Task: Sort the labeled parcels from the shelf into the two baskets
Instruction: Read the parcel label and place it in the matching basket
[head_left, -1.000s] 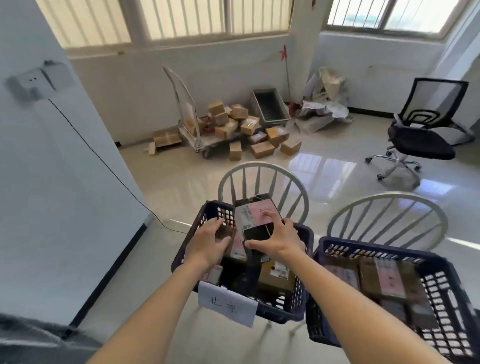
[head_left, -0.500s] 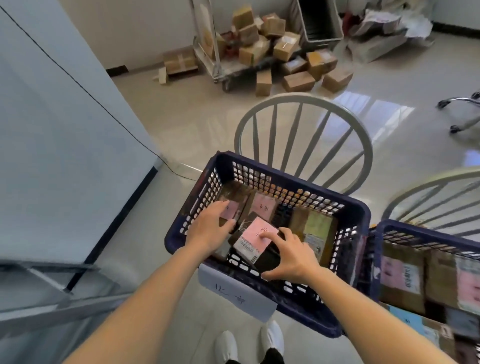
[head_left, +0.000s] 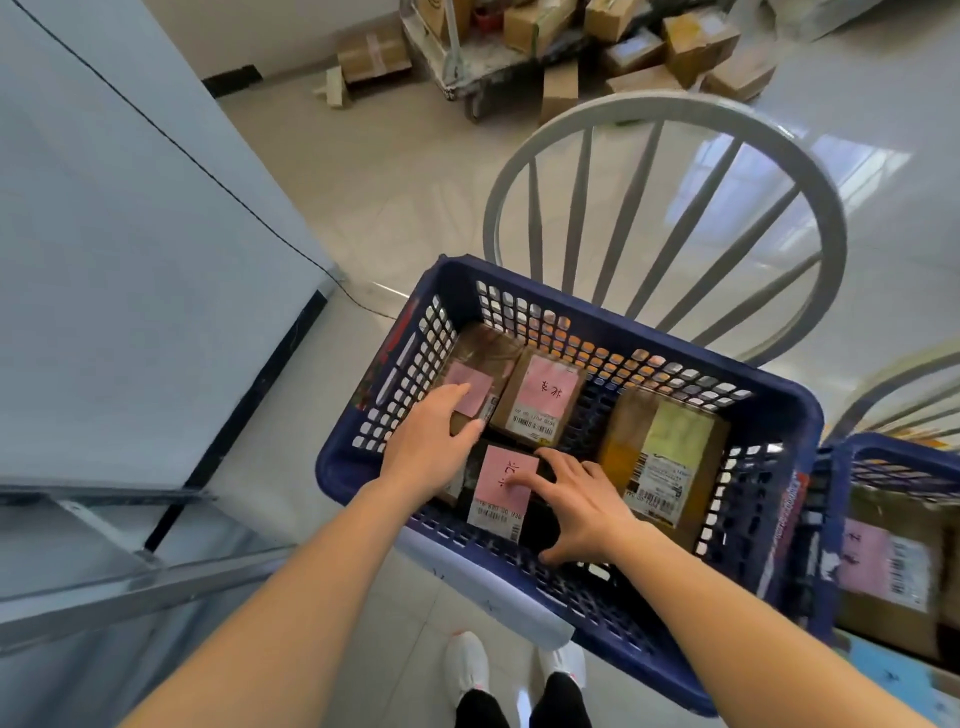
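A blue basket stands on a chair seat, with a paper sign on its near wall. Inside lies a dark parcel with a pink label at the near left. My right hand holds it, fingers spread over its top and far edge, thumb at its near edge. My left hand rests flat on a brown parcel with a pink note in the far left corner. A brown pink-labelled parcel and a yellow-labelled parcel lie beside them. The second blue basket sits at the right.
A white spindle-back chair rises behind the left basket. A metal shelf frame and a pale wall are at my left. A cart with cardboard boxes stands on the floor at the back. My shoes show below.
The dark parcel has gone down from above the basket onto its bottom, still under my right hand. My left hand has moved onto the far-left parcel. The view has tilted downward.
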